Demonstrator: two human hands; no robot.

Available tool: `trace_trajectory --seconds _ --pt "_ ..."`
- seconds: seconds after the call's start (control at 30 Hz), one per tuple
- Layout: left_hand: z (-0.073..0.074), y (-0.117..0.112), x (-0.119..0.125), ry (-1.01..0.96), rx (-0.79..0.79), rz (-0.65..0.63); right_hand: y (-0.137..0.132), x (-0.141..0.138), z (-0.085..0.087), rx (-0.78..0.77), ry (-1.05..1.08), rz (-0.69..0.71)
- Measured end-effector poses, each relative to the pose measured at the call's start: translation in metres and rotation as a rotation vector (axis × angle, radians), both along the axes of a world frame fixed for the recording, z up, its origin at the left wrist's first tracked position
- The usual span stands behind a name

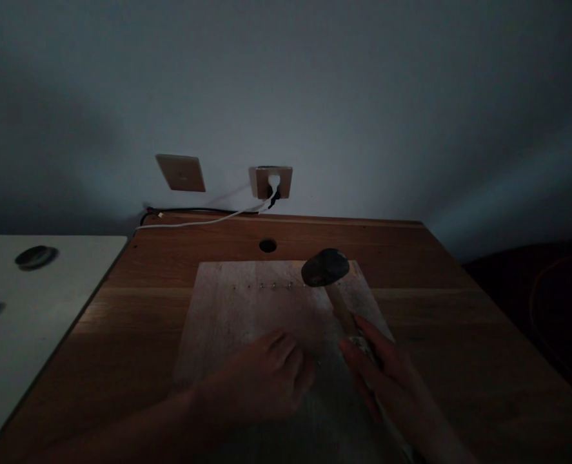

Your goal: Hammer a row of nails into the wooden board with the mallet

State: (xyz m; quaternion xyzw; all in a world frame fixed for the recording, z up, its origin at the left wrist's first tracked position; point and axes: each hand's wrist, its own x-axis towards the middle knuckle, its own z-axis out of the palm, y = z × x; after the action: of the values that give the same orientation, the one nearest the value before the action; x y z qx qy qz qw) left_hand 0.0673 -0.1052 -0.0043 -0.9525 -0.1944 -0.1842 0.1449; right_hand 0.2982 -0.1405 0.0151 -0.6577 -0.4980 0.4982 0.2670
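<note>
Right hand [393,377] grips a mallet [325,267]; left hand [273,374] is curled, its hold unclear.

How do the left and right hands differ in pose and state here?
The right hand grips the handle of the mallet; the left hand is curled, and whether it holds anything cannot be told. The left hand is blurred, while the right hand shows more sharply. The left hand appears over the middle of the board, the right hand by its right edge. Both are bare and dimly lit.
</note>
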Motion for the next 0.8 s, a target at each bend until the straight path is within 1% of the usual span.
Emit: trace_trajectory --seconds 0.07,0.13,0.23,0.3,0.33,0.43,0.5,0.57,0.63,0.8 --pt "-0.001 -0.002 0.002 -0.013 0.006 -0.025 0.001 -0.002 0.001 -0.01 0.036 0.004" --pt "-0.001 0.003 -0.002 -0.017 -0.03 -0.05 0.001 -0.006 0.003 -0.014 0.041 -0.004" --pt "0.0 0.02 -0.021 -0.017 -0.127 -0.022 0.002 -0.01 0.005 -0.007 0.025 0.022" --pt "-0.001 0.037 -0.039 -0.033 -0.251 0.066 0.003 -0.011 0.005 -0.004 0.015 0.047" --pt "-0.002 0.046 -0.049 -0.094 -0.327 0.112 0.003 -0.012 0.005 -0.014 0.015 0.059" --pt "-0.005 0.073 -0.071 -0.316 -0.629 0.326 0.003 -0.015 0.007 -0.032 0.004 0.049" --pt "-0.008 0.085 -0.078 -0.435 -0.757 0.436 0.003 -0.019 0.01 -0.022 -0.009 0.025" --pt "-0.013 0.092 -0.08 -0.508 -0.809 0.495 0.003 -0.024 0.014 -0.012 -0.019 0.004" --pt "-0.017 0.095 -0.079 -0.527 -0.839 0.508 0.003 -0.028 0.017 -0.027 -0.016 0.002" --pt "-0.022 0.093 -0.076 -0.498 -0.817 0.454 0.006 -0.033 0.021 -0.044 -0.036 0.025"
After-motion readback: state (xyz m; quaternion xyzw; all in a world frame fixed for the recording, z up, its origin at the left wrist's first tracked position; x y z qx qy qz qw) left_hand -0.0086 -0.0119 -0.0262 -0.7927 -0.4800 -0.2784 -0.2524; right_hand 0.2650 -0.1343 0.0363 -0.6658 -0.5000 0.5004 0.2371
